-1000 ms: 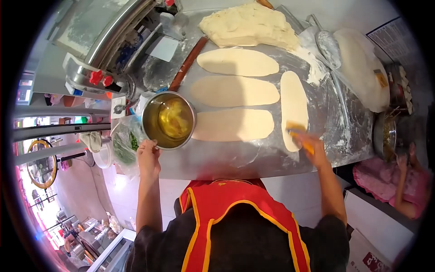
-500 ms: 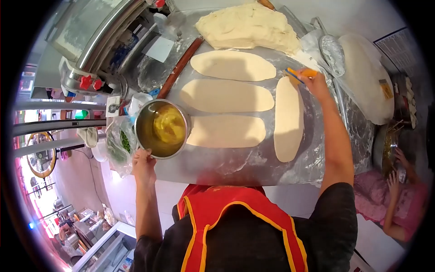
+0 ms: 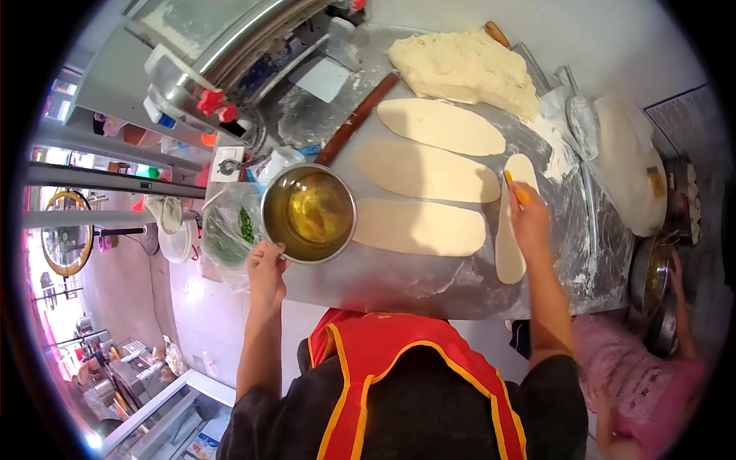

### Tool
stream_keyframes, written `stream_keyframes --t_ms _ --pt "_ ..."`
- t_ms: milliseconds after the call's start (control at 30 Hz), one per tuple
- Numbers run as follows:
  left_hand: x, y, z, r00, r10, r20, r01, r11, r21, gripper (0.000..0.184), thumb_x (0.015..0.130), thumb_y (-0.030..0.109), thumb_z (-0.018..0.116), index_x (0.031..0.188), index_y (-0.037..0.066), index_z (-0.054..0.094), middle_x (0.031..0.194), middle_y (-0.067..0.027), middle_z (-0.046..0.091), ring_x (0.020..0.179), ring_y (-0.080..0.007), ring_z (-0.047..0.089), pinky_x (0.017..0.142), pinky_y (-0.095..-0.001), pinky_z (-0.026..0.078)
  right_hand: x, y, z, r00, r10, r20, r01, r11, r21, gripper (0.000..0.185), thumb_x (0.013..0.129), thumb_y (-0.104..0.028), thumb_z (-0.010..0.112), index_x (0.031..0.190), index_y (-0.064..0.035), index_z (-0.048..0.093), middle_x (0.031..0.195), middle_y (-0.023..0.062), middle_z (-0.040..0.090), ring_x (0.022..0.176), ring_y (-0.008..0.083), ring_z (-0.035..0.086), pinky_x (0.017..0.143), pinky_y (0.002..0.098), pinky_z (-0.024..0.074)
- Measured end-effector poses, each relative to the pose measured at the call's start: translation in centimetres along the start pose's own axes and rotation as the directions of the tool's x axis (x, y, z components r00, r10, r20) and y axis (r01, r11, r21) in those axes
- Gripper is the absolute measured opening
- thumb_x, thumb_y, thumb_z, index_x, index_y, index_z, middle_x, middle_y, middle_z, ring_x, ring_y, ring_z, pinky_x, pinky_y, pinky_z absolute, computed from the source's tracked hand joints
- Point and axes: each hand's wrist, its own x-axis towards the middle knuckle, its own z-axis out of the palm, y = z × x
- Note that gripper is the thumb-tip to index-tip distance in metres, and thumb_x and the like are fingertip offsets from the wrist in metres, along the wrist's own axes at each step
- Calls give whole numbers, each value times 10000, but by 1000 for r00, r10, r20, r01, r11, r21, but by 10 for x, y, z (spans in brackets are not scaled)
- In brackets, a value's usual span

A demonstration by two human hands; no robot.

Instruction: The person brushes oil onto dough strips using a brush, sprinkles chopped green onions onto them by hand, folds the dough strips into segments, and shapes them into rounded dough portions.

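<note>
My left hand (image 3: 266,274) pinches the near rim of a round steel bowl (image 3: 345,230) with yellow oil (image 3: 310,215) in it. In my right hand (image 3: 531,218) is a brush with an orange handle (image 3: 521,193); its head is mostly hidden by the hand and the angle. The brush is over a long dough strip (image 3: 510,257) that lies lengthwise toward me. To its left, three more flat dough strips lie side by side: a far one (image 3: 445,126), a middle one (image 3: 429,172) and a near one (image 3: 422,228).
A big dough mass (image 3: 464,69) sits at the back of the steel table (image 3: 429,295). A wooden rolling pin (image 3: 359,119) lies behind the bowl. On the left are a bag of chopped greens (image 3: 230,230) and a dough machine (image 3: 199,84). Another person in pink (image 3: 636,360) works at right.
My right hand and brush have moved from the far end of the lengthwise strip down over its body. The view has shifted, and the bowl appears farther right.
</note>
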Motion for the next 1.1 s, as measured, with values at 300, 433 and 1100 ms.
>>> stream_keyframes --t_ms 300,433,1100 --pt "12 19 -53 1000 -19 7 18 999 41 163 812 50 566 661 103 538 636 69 475 559 -19 405 526 -173 335 43 -204 183 975 -219 -44 221 974 49 123 846 -120 523 923 -61 598 799 142 617 703 324 632 601 429 512" --pt "17 20 -61 999 -19 -32 19 1000 14 180 810 43 566 647 109 527 621 69 467 534 -18 382 503 -174 315 61 -220 165 972 221 86 -237 923 304 266 903 -304 555 854 -55 634 795 190 645 735 383 624 638 446 490" --pt "10 6 -55 997 -59 -51 58 998 -17 141 793 18 552 675 96 554 623 65 492 503 -19 346 477 -187 261 156 -142 187 981 -188 41 189 982 -23 114 812 -105 514 894 -74 588 788 157 614 739 345 619 627 457 488"
